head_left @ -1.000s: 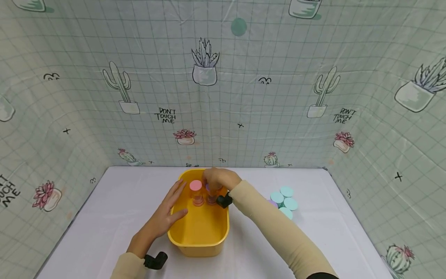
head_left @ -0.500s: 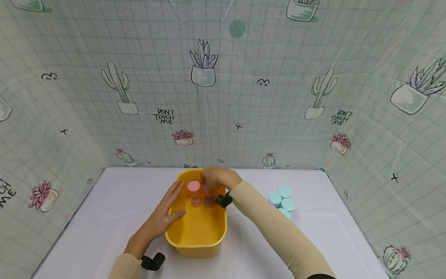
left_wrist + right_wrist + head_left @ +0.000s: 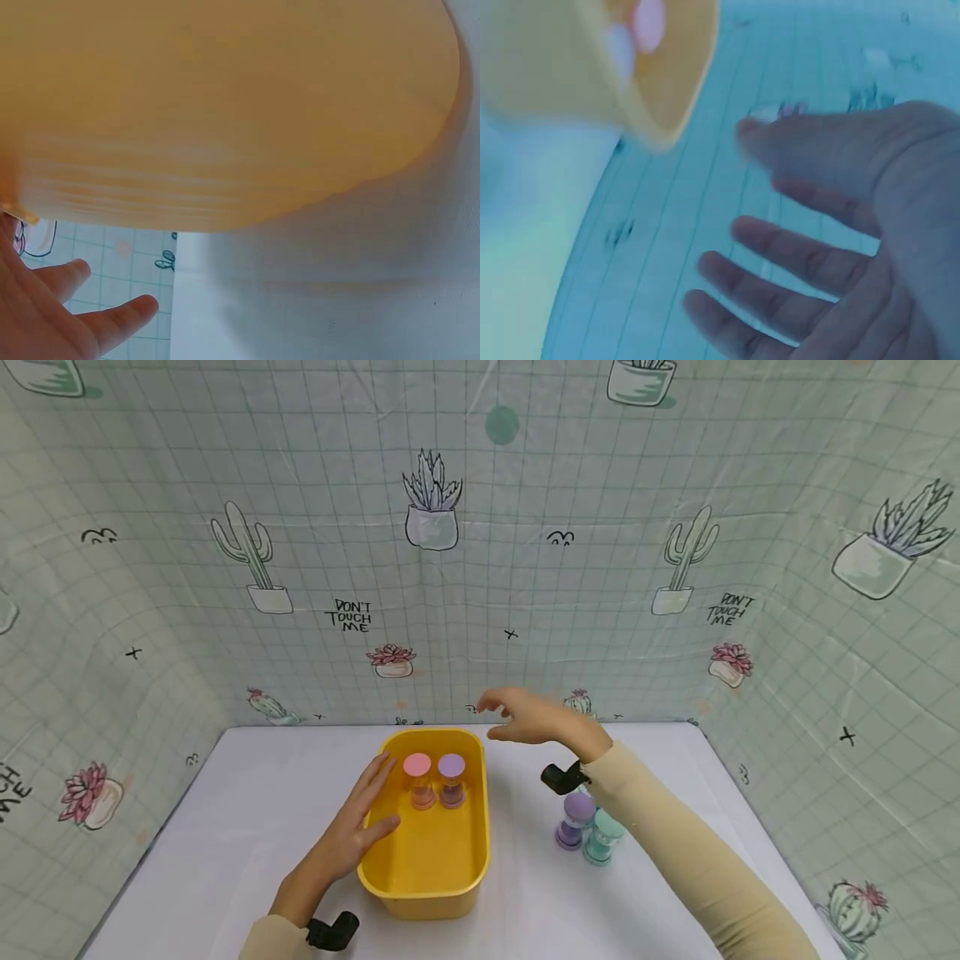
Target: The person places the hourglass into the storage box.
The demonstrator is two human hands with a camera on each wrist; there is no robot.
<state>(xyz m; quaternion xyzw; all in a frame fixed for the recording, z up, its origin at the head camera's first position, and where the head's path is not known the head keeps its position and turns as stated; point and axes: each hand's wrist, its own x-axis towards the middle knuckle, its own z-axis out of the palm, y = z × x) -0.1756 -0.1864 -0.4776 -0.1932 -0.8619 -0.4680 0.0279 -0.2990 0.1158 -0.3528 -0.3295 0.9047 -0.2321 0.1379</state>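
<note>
A yellow plastic tub (image 3: 431, 906) stands on the white table. Inside, at its far end, a pink-capped sand timer (image 3: 417, 766) and a purple-capped sand timer (image 3: 452, 767) stand upright side by side. My left hand (image 3: 337, 839) rests along the tub's left rim, fingers spread and thumb reaching over the edge. In the left wrist view the tub's outer wall (image 3: 240, 112) fills most of the picture. My right hand (image 3: 536, 717) hangs in the air beyond the tub's right rim, holding nothing. The right wrist view shows its fingers (image 3: 769, 292) apart and loosely bent.
Right of the tub, a purple sand timer (image 3: 576, 818) and a teal sand timer (image 3: 603, 839) stand on the table (image 3: 525, 902). My right sleeve (image 3: 675, 835) covers others behind them. A cactus-print cloth (image 3: 510, 568) encloses the table's back and sides.
My right hand has let go of the purple-capped sand timer in the tub, risen out and moved right. My left hand stays at the tub's rim.
</note>
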